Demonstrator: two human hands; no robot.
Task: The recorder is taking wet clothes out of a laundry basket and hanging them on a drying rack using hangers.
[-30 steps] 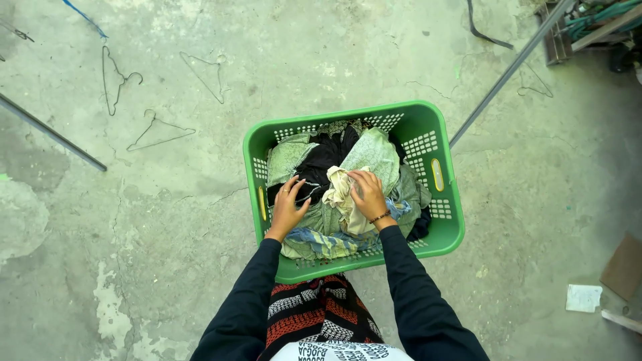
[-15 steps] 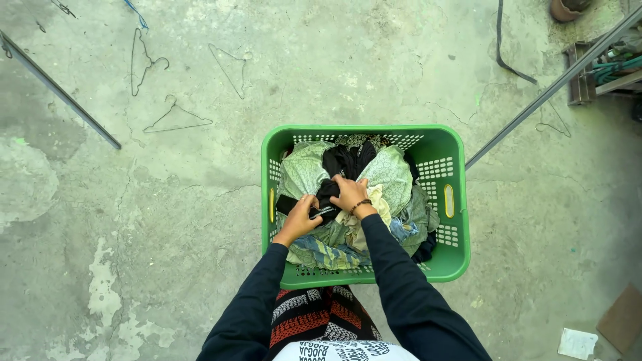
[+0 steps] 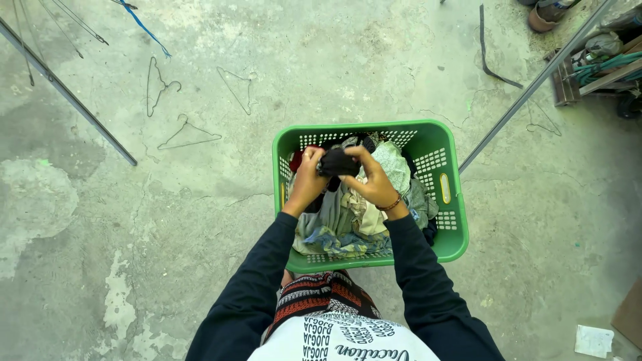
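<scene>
In the head view, the green basket [image 3: 449, 230] is sitting on the concrete floor [image 3: 167, 234], right in front of the person, and it is serving as the landmark for everything else.

Both hands are working over the basket's far half. The left hand [image 3: 309, 175] is clenching the left end of a black garment [image 3: 336, 162], and the right hand [image 3: 370, 179], wearing a beaded bracelet [image 3: 392, 203] at the wrist, is gripping its right end. The garment is bunching up between the two hands, raised above the pile. Below the hands, the laundry [image 3: 344, 220] is filling the basket: pale green cloth, a cream piece, a blue patterned piece near the basket's close wall, and something red showing at its far left corner.

Left of the basket and farther out, three wire hangers [image 3: 189, 134] are lying flat on the floor, well apart from it. A metal pole [image 3: 67, 90] is slanting across the floor beyond them. Right of the basket, a second pole [image 3: 528, 87] is running diagonally up toward the far right corner, where a cluttered crate [image 3: 568, 77] is standing. A black strap [image 3: 491, 63] is lying on the floor beyond the basket. A white paper scrap [image 3: 594, 339] is lying near the right, closer to the person than the basket.
</scene>
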